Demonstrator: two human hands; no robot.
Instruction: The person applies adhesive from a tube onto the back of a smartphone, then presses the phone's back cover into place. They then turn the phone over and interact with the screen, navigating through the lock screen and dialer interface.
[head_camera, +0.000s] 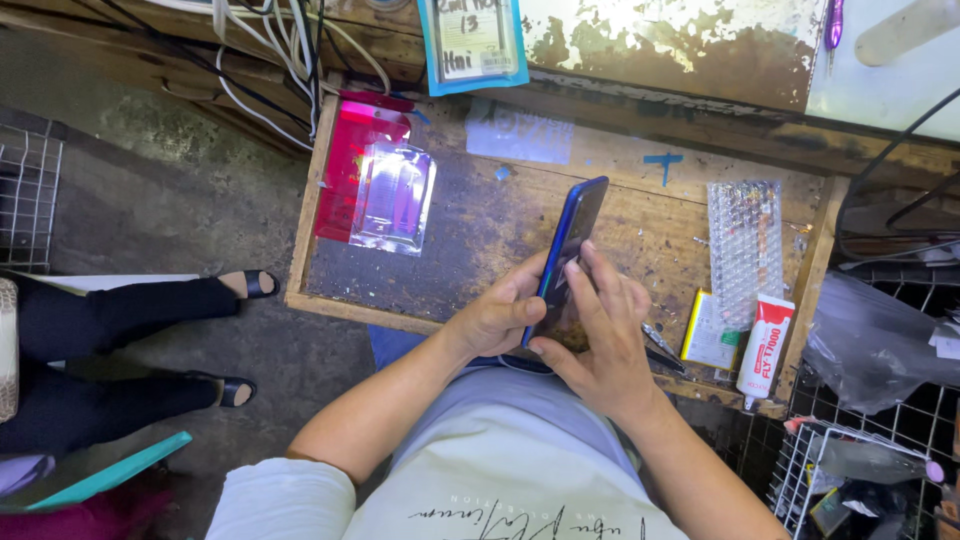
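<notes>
A dark blue smartphone (572, 232) stands tilted on its edge above a worn wooden drawer tray (480, 230). My left hand (497, 317) grips its lower left side. My right hand (600, 340) wraps the lower right side, with fingers pressed along the phone's face and thumb at its bottom end. The phone's upper half sticks out free above both hands.
In the tray lie a red packet (345, 170) with a clear plastic case (395, 198) on it, a bubble-wrap strip (745, 245), a glue tube (765, 347), a yellow-edged flat pack (708, 332) and tweezers (662, 345). Another person's legs in sandals (150, 300) are at left. Wire baskets (860, 470) stand at right.
</notes>
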